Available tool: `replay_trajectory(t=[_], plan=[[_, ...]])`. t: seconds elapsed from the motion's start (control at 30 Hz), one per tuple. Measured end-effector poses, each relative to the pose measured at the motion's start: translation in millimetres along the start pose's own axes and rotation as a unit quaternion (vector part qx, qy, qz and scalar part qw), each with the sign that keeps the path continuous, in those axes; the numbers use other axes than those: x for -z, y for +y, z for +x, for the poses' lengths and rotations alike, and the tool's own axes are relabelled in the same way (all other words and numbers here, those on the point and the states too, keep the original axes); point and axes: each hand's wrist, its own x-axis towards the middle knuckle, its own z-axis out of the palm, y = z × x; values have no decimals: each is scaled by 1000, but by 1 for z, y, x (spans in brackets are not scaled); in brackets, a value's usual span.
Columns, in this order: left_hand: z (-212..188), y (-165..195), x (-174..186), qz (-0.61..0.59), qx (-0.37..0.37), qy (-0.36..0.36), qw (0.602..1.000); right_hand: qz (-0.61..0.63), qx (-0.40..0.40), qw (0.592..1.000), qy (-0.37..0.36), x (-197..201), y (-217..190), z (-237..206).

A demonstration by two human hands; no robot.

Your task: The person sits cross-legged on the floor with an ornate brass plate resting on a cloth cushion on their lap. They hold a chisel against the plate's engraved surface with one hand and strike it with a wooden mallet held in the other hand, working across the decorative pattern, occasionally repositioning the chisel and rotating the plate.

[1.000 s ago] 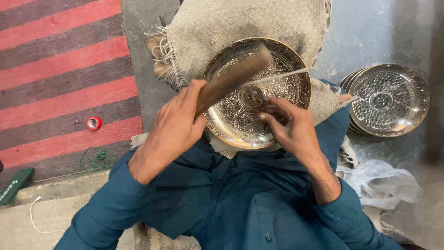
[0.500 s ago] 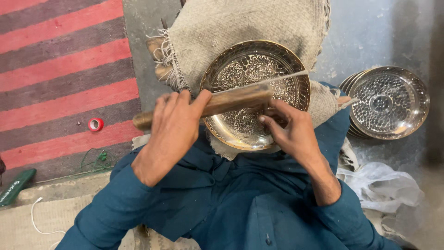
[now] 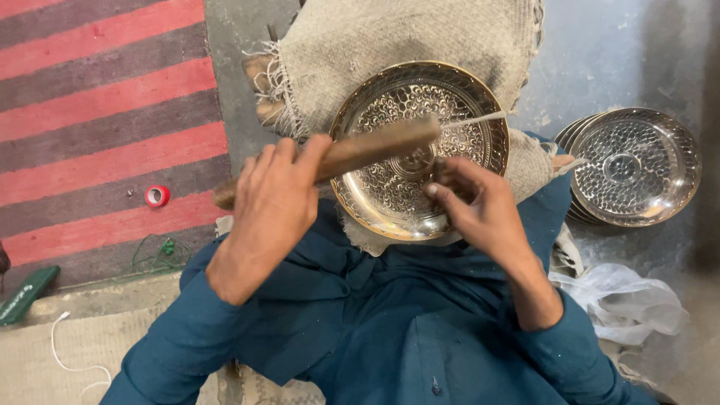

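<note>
An engraved round brass plate [image 3: 358, 214] rests on a burlap cloth [image 3: 420, 37] over my lap. My left hand [image 3: 274, 199] grips a wooden stick [image 3: 375, 146] that reaches across the plate, its far end above the plate's centre. My right hand [image 3: 476, 206] sits on the plate's right half, fingers pinched on a thin metal punch [image 3: 480, 118] that slants up toward the right rim. The punch's tip is hidden under the stick and my fingers.
A stack of patterned silver plates [image 3: 637, 165] lies on the grey floor at right, with a white plastic bag [image 3: 622, 300] below it. At left are a red-and-grey striped rug [image 3: 97, 112], a red tape roll [image 3: 157, 196], a green object [image 3: 26, 294] and a white cord [image 3: 67, 360].
The wooden stick swung down from a steep raised angle to nearly level across the plate, and now tilts slightly up again. My right hand and the punch stayed in place.
</note>
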Motion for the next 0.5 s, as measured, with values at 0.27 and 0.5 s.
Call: replay_trajectory(t=[0.27,0.5], plan=[[-34,17,-18,-293,180,-71,936,-98,-46,991,-78,7,-10,17],[-58,21,-28,-367,211,-70,903,-94,48,988,-110,6,-11,20]])
